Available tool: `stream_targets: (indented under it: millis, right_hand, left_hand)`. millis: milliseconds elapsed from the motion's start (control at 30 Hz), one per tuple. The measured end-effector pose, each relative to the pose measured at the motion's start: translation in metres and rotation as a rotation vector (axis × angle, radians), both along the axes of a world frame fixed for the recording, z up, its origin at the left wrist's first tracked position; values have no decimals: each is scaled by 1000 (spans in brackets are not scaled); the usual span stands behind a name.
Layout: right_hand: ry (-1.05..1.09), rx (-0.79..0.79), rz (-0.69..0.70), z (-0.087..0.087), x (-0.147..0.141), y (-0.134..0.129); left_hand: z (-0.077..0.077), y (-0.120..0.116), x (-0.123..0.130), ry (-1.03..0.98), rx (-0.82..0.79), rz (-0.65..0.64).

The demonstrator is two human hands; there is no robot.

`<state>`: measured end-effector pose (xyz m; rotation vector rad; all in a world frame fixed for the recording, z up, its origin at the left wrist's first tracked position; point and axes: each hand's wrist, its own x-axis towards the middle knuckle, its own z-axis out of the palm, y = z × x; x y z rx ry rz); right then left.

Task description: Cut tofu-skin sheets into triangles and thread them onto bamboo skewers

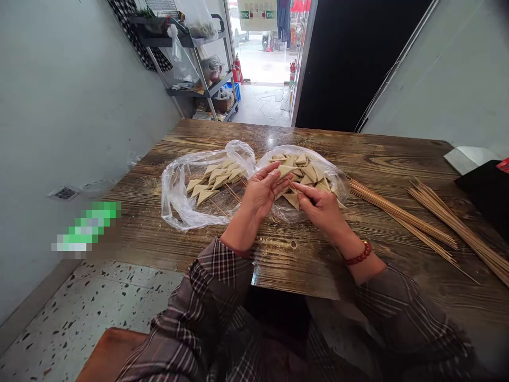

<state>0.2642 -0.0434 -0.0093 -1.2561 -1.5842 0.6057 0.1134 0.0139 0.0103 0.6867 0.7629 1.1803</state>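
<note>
My left hand [262, 192] is closed on a pale beige triangle [285, 171], which looks like sliced tofu, pinched between thumb and fingers. Thin wooden skewers [291, 184] are gripped in my right hand [320, 207], their tips close to the triangle. Whether a tip has pierced it, I cannot tell. Beneath both hands a clear plastic bag [338, 178] holds a heap of loose triangles [310, 171]. Left of it, another clear plastic bag [175, 204] carries triangles threaded on skewers [212, 183], the sticks pointing toward me.
Two bundles of bare skewers, a nearer-middle bundle [405, 212] and a far-right bundle [461, 228], lie on the wooden table [302, 260]. At the right edge are a black box [485, 188] and white paper [469, 158]. A loaded shelf cart [186, 40] stands beyond the table near the doorway.
</note>
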Motion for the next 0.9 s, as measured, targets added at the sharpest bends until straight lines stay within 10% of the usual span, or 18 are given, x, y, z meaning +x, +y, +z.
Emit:
stream_targets:
  millis: [900]
  right_hand:
    - [-25,26,-70,-7,0,1]
  left_hand:
    - [-5,-5,7,-53,41,-14]
